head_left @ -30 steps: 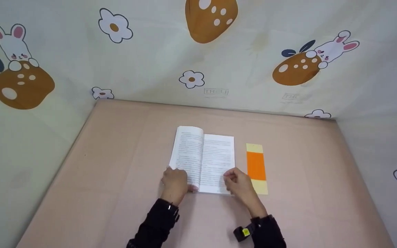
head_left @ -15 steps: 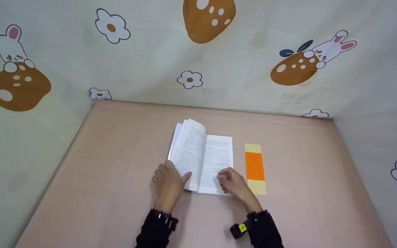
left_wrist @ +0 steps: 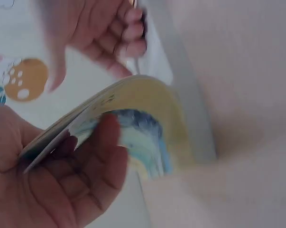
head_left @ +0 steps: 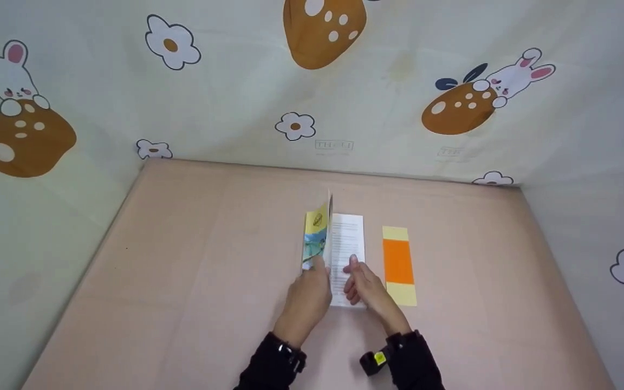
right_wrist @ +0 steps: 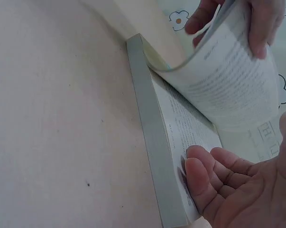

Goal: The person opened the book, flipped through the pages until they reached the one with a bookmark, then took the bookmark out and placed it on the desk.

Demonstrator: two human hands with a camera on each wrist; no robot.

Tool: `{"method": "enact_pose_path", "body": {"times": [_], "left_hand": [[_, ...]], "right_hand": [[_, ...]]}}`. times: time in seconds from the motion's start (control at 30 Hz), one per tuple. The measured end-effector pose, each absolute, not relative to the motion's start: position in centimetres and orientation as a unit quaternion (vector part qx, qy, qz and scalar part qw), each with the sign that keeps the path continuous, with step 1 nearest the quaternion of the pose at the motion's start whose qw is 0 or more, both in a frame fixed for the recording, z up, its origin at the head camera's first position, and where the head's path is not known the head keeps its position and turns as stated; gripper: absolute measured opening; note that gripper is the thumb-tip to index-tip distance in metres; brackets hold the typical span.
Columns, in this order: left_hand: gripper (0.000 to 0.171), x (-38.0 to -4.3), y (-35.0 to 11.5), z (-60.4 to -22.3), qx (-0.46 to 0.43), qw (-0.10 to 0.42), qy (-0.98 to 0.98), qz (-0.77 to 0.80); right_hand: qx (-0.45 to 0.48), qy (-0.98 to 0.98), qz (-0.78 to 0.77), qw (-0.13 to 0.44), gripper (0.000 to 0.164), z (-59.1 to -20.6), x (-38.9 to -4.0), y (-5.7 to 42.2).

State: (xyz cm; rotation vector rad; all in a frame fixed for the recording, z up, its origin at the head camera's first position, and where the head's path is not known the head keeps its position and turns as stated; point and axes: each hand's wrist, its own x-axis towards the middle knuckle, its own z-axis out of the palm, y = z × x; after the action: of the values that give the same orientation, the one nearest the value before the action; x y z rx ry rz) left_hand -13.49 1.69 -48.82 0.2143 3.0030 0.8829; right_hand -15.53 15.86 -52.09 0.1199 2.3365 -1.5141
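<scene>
A paperback book (head_left: 348,233) lies on the table with its front part lifted upright. My left hand (head_left: 307,297) grips that part, fingers on the yellow and blue picture cover (head_left: 316,238) and thumb on the printed page. In the left wrist view the cover (left_wrist: 166,102) bows in a curve out from the hand. My right hand (head_left: 365,286) rests at the right page's outer edge, fingers loosely bent and holding nothing. In the right wrist view its fingertips lie right at the edge of the page block (right_wrist: 157,156), below the curved printed page (right_wrist: 233,80).
To the right of the book lies a flat strip (head_left: 398,262), orange in the middle with pale yellow ends. Pinkish cloth covers the table (head_left: 209,244). Fabric walls (head_left: 236,81) printed with rabbits, flowers and brown fruit stand around the back and sides.
My left hand has swung rightward, turning the cover and left pages from nearly flat to upright, so the cover shows. The right hand stays by the right page, its fingers loosened.
</scene>
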Motion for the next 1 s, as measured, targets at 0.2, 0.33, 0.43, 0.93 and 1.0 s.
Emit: {"method": "enact_pose_path", "body": {"times": [0.2,0.33,0.43,0.93,1.0], "left_hand": [[0.030,-12.0,5.3,-50.4,0.132,-0.016,0.982,0.138],[0.044,-11.0,6.7,-51.1,0.119,-0.017,0.992,0.039],[0.052,-10.5,7.1,-51.5,0.105,-0.013,0.994,0.007],[0.062,-10.8,7.2,-51.6,0.083,0.018,0.996,-0.013],[0.068,-11.0,7.2,-51.4,0.086,0.009,0.996,-0.011]], "right_hand": [[0.046,0.835,-0.525,0.157,0.058,-52.1,-15.5,15.9],[0.030,0.846,-0.517,0.126,0.045,-52.3,-15.3,16.1],[0.007,0.841,-0.529,0.107,0.050,-52.6,-15.2,16.4],[0.050,0.913,-0.382,0.135,0.056,-52.0,-16.4,16.1],[0.040,0.928,-0.345,0.137,0.056,-51.7,-16.5,16.2]]}}
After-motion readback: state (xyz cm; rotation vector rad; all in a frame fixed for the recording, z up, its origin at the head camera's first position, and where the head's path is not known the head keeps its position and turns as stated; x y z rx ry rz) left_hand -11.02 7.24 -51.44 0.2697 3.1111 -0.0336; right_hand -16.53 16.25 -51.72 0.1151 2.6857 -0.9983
